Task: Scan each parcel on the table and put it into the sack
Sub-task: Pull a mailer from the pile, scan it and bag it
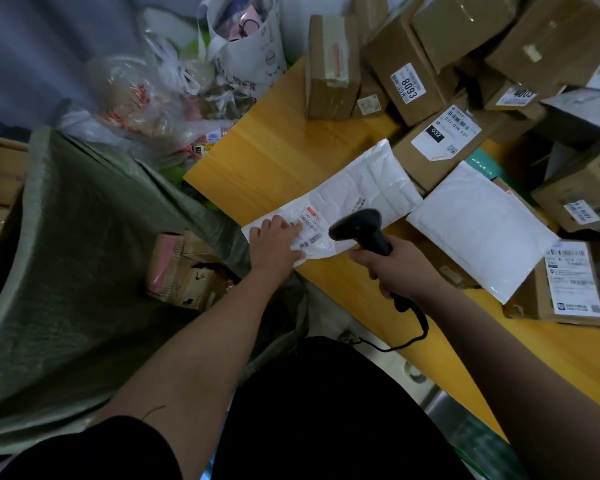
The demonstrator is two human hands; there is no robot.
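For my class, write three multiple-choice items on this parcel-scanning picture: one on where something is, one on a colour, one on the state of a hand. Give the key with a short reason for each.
1. Where does the white mailer with the barcode label lie?
A. inside the sack
B. on the yellow table, at its near edge
C. on top of the box marked 8093

2. What colour is the sack?
A. green
B. red
C. white

3. What is the right hand doing?
A. resting open on the table
B. lifting a cardboard box
C. gripping the black scanner

Key:
1 B: the mailer lies flat on the table under the left hand.
2 A: its woven cloth is dull green.
3 C: its fingers wrap the handle of the scanner, which points at the label.
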